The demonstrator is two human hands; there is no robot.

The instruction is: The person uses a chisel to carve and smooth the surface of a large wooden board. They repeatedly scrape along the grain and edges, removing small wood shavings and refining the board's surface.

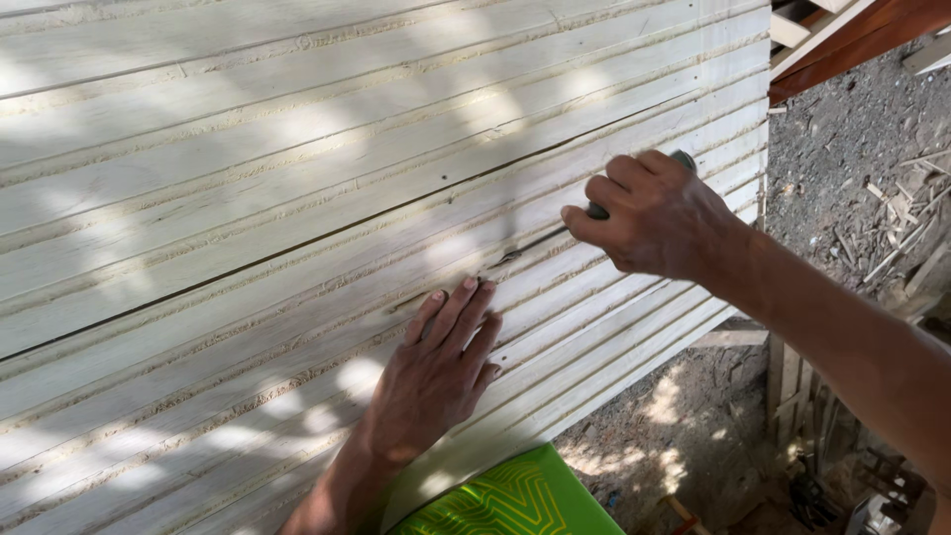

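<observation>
Chisel (555,236) in right hand (659,218), left hand (436,372) (flat) on grooved boards (248,198); gravel (852,129) beyond.

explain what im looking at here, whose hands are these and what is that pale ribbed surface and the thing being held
There is no machine here. One camera, worn on a person's head, looks down at their own two bare hands.

The pale surface is a wooden panel, made of long boards with grooves and raised ridges running along them. Patches of sunlight and shadow fall across it.

The left hand lies flat on the wood, fingers spread, pressing on it. The right hand is closed around the dark handle of a slim metal tool, whose tip sits in one of the grooves, just above the left fingertips. What kind of tool it is I cannot tell for sure.

Beyond the panel's edge lies bare ground with wood scraps. A bright green patterned object shows at the bottom.
</observation>
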